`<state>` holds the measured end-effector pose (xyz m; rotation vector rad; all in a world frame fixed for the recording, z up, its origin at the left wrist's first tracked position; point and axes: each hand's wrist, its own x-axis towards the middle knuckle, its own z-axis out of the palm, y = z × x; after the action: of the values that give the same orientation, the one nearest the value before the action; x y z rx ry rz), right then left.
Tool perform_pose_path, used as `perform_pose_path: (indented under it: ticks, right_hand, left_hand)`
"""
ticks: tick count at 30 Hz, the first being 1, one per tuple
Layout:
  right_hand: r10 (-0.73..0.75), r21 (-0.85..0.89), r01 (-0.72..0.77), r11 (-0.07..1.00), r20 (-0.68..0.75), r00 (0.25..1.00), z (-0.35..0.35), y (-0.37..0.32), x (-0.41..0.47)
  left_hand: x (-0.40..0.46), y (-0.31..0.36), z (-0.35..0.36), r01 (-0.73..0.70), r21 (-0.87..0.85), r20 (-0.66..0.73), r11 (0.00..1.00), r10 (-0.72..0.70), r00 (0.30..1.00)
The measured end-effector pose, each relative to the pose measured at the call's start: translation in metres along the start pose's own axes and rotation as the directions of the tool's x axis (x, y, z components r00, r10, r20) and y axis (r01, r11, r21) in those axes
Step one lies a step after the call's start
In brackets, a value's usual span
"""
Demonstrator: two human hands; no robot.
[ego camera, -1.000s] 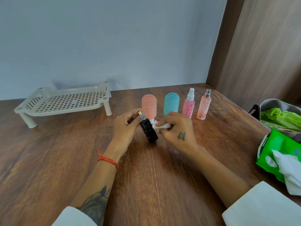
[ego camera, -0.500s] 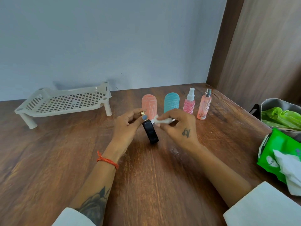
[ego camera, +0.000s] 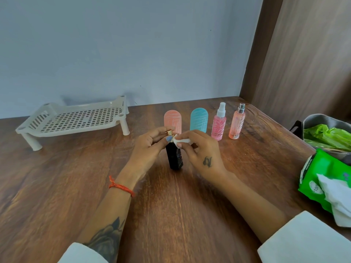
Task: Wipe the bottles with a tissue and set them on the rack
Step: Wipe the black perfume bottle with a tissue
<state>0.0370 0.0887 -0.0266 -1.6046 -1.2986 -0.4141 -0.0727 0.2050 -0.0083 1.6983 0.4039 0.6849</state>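
Left hand (ego camera: 147, 147) curled round the neck of the black bottle (ego camera: 174, 157), thumb and fingertips gripping just under the gold cap (ego camera: 169, 133). Right hand (ego camera: 201, 150) pinching a folded white tissue (ego camera: 182, 141), pressed against the bottle's shoulder right beside the cap. Bottle roughly upright, slightly tilted, base at or just above the wooden table (ego camera: 171, 215); contact with the tabletop hard to tell. Faint pale line pattern on the bottle's dark side.

Behind the hands, four more bottles in a row, all standing: a flat peach bottle (ego camera: 172, 120) partly hidden by the left fingers, a flat teal bottle (ego camera: 199, 120) beside it, then a pink spray bottle with white nozzle (ego camera: 219, 124), then a taller pink spray bottle with silver nozzle (ego camera: 237, 122) farthest right. Small gaps between them, none touching.

Well apart to the left, near the pale wall, a cream plastic rack (ego camera: 76, 120) on short legs, perforated shelf bare of bottles.

At the right table edge, a green wipes pack (ego camera: 315, 173) with a white sheet (ego camera: 338, 198) pulled out of its opening. Beyond it, a grey container (ego camera: 322, 120) holding crumpled green plastic (ego camera: 328, 135).

Orange thread bracelet (ego camera: 121, 186) on the left wrist, dark tattoo on that forearm, small tattoo on the back of the right hand, white sleeves at both lower corners.
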Motion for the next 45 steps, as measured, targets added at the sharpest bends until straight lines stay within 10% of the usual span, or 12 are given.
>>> perform_pose_path:
  ticks: [45]
  right_hand:
    - [-0.046,0.041,0.044,0.998,0.062,0.997,0.005,-0.006,-0.006]
  left_hand:
    - [0.001,-0.003,0.003,-0.036,0.129,-0.112,0.991,0.051,0.992]
